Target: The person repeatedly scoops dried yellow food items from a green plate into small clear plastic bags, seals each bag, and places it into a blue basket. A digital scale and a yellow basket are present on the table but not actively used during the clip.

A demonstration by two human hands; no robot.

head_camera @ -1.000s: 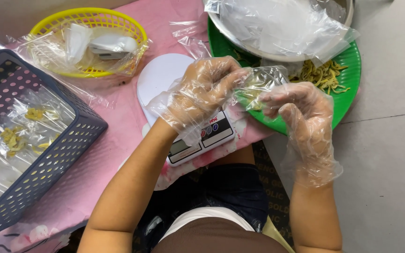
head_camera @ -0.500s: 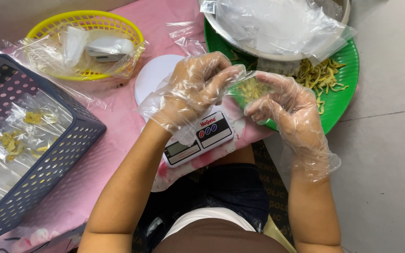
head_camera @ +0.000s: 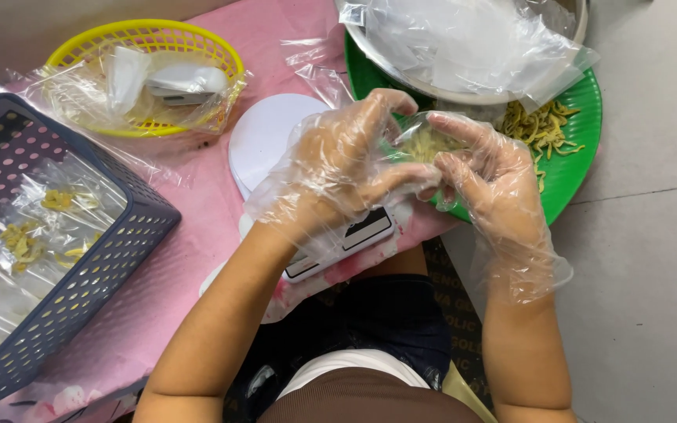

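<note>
The left hand [head_camera: 342,168] and the right hand [head_camera: 483,176], both in thin plastic gloves, grip together a small clear bag [head_camera: 425,145] with yellowish strips inside. The bag is above the white scale [head_camera: 276,141] and the green tray [head_camera: 573,168], on the pink tabletop [head_camera: 190,227]

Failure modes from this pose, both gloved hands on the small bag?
1. The small clear bag is pinched between the left hand and right hand above the green tray; its yellow strips could spill if it is unsealed.
2. Loose gloves may snag in the bag's mouth.
3. The left wrist hangs over the scale and may nudge it.
</note>
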